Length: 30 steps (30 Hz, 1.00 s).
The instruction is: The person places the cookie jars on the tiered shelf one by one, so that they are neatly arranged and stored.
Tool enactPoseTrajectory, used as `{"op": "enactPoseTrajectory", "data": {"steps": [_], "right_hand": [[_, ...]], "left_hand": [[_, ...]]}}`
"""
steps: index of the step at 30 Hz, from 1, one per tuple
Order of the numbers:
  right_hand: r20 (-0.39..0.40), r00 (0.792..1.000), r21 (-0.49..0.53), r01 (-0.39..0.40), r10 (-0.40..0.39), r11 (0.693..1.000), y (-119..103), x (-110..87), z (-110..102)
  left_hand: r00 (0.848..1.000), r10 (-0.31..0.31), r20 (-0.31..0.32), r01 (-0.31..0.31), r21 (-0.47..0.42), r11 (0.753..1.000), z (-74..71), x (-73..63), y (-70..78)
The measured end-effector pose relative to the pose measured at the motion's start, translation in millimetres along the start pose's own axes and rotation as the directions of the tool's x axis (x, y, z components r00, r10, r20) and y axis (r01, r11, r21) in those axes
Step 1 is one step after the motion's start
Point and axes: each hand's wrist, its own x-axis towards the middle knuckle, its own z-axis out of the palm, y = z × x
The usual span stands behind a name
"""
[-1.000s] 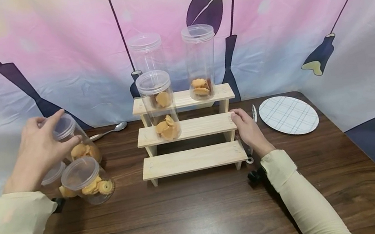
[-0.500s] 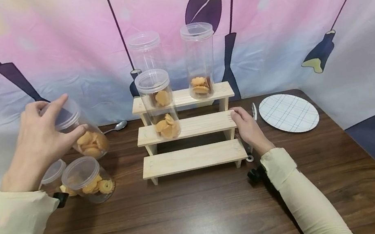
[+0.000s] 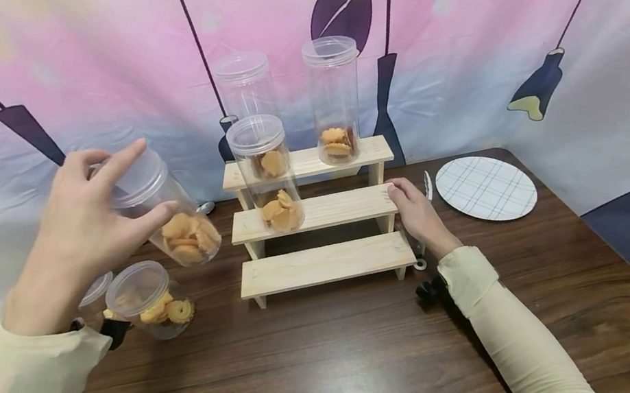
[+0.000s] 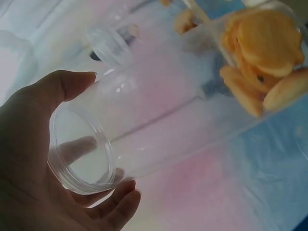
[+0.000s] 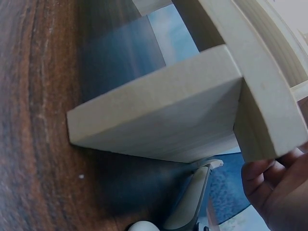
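Observation:
My left hand (image 3: 89,227) grips a tall clear plastic jar (image 3: 185,228) by its lidded top, thumb on one side and fingers on the other. The jar is tilted and raised over the table, with round golden cookies (image 4: 267,45) at its bottom. My right hand (image 3: 418,214) holds the right end of the middle step of a three-tier wooden stand (image 3: 326,265); the right wrist view shows its fingertips (image 5: 257,175) at the board's end. On the stand, one cookie jar (image 3: 264,177) stands on the middle step, and another jar (image 3: 337,102) on the top step at the right.
A third jar (image 3: 244,86) stands at the top step's left, partly hidden. Two shorter cookie jars, one in front (image 3: 147,301) and one behind (image 3: 95,296), sit left on the table. A spoon (image 3: 206,208) lies behind. Right of the stand are a checked plate (image 3: 485,189) and a white-handled utensil (image 5: 192,195).
My left hand has lifted the tall jar off the table's left side and carried it rightward toward the stand, tilting it. My right hand has stayed on the middle step.

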Motion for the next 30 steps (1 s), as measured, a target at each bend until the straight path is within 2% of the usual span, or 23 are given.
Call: {"op": "enactPoseTrajectory", "data": {"steps": [7, 10, 14, 17, 21, 24, 30], "right_hand": [[0.003, 1.000, -0.007, -0.009, 0.009, 1.000, 2, -0.3, 1], [0.012, 1.000, -0.007, -0.020, 0.020, 1.000, 0, -0.3, 0], [0.026, 0.999, -0.026, -0.030, 0.031, 0.999, -24, -12.4, -2], [0.031, 0.999, -0.036, -0.039, 0.040, 0.999, -37, -17.9, -3], [0.030, 0.998, -0.018, -0.053, 0.053, 0.998, -17, -5.7, -3], [0.029, 0.998, -0.012, -0.049, 0.049, 0.999, -5, 0.4, -2], [0.008, 1.000, -0.022, -0.017, 0.017, 1.000, -1, 0.1, -1]], "left_hand": [[0.998, 0.028, 0.053, -0.025, -0.051, 0.998, -3.6, -3.7, 24.8], [0.996, 0.061, 0.064, -0.055, -0.082, 0.995, -4.9, -4.9, 36.6], [0.991, 0.122, 0.057, -0.114, -0.131, 0.985, -2.1, -3.2, 52.8], [0.981, 0.189, 0.038, -0.180, -0.164, 0.970, 3.6, -0.3, 62.8], [0.961, 0.276, 0.030, -0.266, -0.186, 0.946, 11.8, 5.2, 75.5], [0.950, 0.307, 0.052, -0.290, -0.215, 0.933, 17.7, 10.6, 85.4], [0.921, 0.380, 0.081, -0.348, -0.265, 0.899, 32.2, 25.9, 104.3]]}}
